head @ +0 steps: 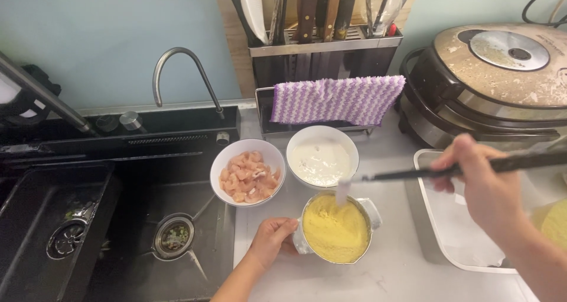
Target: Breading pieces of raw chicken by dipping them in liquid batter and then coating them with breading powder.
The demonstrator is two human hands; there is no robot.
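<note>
My left hand [270, 238] grips the left side of a small metal pot [368, 210] filled with yellow crumbs [335, 228]. My right hand [485, 184] holds dark chopsticks [413, 173] that point left. At their tips a pale white-coated piece [343, 191] hangs over the crumbs. Behind the pot stand two white bowls: one with raw pinkish meat pieces [248, 173], one with white batter [322, 159].
A black sink [118, 219] with a curved tap [183, 72] fills the left. A purple striped cloth [333, 100] hangs on a knife rack [325, 48]. A round electric cooker [496, 72] sits at back right. A white tray [458, 225] lies under my right arm.
</note>
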